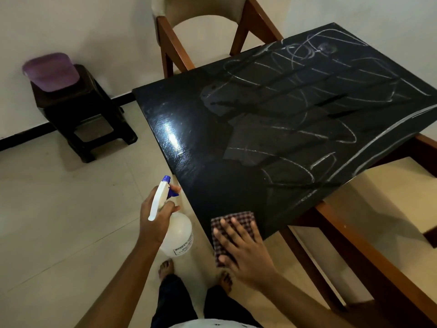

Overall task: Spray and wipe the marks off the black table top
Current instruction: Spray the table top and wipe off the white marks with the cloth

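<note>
Head view: left hand (153, 223) wraps spray bottle (176, 233) neck, lower centre, finger on trigger; prob. light, rigid, grip at neck. Right hand (243, 247) spread flat, pressing soft checked cloth (233, 223) on table top (212, 143) near corner. Chalk marks (307, 95) upper right.

black table top (212, 143) bare, chair (203, 31) behind

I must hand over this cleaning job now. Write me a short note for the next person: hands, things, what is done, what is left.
Left hand: grips the spray bottle off the table's near-left edge, nozzle toward the top.
Right hand: flat on the checked cloth at the near corner of the black table top.
Done: the left strip looks free of marks.
Left: the white scribbles over the middle and right; spray, then wipe.
</note>
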`<state>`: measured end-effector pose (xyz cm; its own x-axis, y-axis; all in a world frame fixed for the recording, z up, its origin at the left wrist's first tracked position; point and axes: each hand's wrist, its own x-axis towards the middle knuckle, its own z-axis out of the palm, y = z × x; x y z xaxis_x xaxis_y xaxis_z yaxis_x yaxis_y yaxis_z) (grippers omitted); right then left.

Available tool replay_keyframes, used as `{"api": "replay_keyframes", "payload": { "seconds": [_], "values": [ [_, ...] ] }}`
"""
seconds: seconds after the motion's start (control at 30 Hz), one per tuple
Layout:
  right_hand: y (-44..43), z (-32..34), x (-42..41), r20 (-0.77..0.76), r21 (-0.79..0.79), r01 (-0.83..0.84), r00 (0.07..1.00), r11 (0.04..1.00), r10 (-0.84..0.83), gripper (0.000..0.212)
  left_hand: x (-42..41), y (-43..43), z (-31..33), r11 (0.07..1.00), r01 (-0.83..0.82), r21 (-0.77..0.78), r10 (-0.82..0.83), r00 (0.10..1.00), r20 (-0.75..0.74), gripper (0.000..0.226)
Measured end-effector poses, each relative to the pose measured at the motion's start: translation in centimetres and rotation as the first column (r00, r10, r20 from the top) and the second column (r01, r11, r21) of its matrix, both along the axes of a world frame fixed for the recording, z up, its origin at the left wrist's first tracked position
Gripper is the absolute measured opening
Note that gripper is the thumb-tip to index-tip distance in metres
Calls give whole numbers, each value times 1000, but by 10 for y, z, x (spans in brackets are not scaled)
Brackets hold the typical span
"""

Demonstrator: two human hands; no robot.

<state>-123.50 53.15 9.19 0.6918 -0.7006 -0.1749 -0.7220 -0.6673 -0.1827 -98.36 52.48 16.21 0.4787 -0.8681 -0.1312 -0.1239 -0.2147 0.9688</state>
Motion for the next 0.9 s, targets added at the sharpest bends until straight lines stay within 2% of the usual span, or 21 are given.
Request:
{"api": "replay_keyframes", "payload": {
  "seconds": [0.07, 0.17, 0.23, 0.37, 0.43, 0.53, 0.7, 0.73, 0.8, 0.9],
  "values": [
    [9, 0, -8, -5, -2, -56, 998, 998, 56, 58, -1, -2, 1, 1000, -1, -2, 1, 1000, 5, 31],
    [-26, 2, -6, -9, 4, -98, 995, 995, 98, 59, -1, -5, 4, 1000, -6, -5, 6, 1000, 16, 32],
    [-69, 5, -1, -28, 17, -23, 999, 1000, 24, 58, -1, -7, 4, 1000, -15, -10, 15, 1000, 14, 31],
    [-161, 11, 2, -114, 2, 235, 966, 972, -233, 55, -3, -7, 5, 999, -33, -26, 33, 999, 10, 32],
    [-175, 15, 4, -135, -1, 272, 953, 962, -270, 56, -3, -6, 6, 999, -32, -28, 32, 999, 13, 34],
    [-139, 16, 2, -102, 13, 249, 964, 968, -247, 61, -3, -3, 2, 999, -49, -14, 49, 999, 5, 37],
    [-24, 4, -27, -14, 37, 91, 996, 995, -91, 61, 3, -5, -11, 995, -90, 46, 91, 996, -15, 50],
    [-12, 2, -32, -8, 43, 82, 997, 996, -81, 61, 2, -7, -10, 995, -94, 44, 95, 995, -18, 45],
    [-8, 2, -34, -6, 51, 64, 998, 997, -64, 60, 1, -12, -6, 996, -85, 29, 86, 996, -24, 37],
    [-33, 7, -26, -26, 99, 50, 999, 994, -48, 59, 3, -20, -2, 998, -63, 9, 63, 998, -29, 38]
  ]
}}
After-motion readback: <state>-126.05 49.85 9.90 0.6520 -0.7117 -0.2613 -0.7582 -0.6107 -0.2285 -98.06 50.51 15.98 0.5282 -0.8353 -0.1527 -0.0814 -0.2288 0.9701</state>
